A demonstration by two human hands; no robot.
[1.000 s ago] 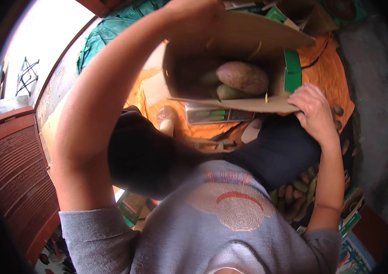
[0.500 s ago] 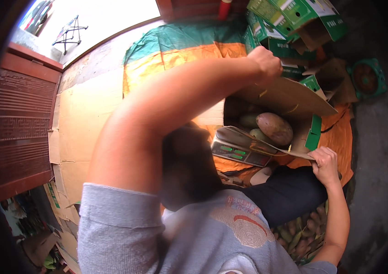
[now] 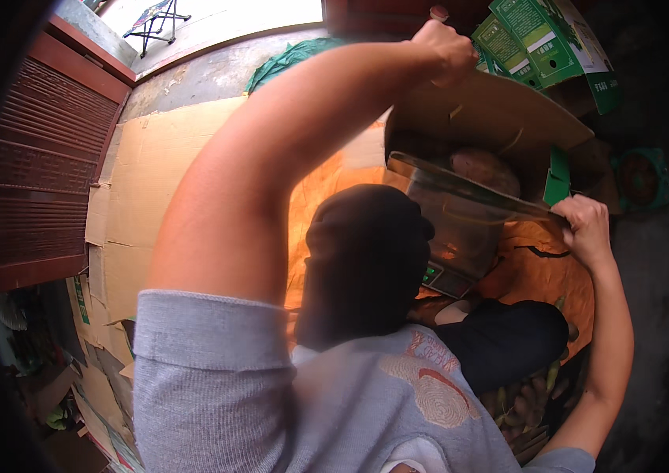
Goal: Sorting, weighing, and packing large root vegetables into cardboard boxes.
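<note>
The cardboard box [image 3: 484, 126] hangs tilted between both hands above an orange sheet [image 3: 539, 268] and a weighing scale [image 3: 449, 276]: the left hand [image 3: 449, 47] is fisted on its far top edge, the right hand [image 3: 585, 229] is closed on its near flap. A brownish fruit [image 3: 484, 167] lies inside. Since half a second ago the box stands higher and more tilted, with the left hand raised further.

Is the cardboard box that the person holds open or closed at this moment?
Open. The cardboard box has its flaps apart, with the left hand and right hand each gripping one, and a brown root shows inside.
</note>
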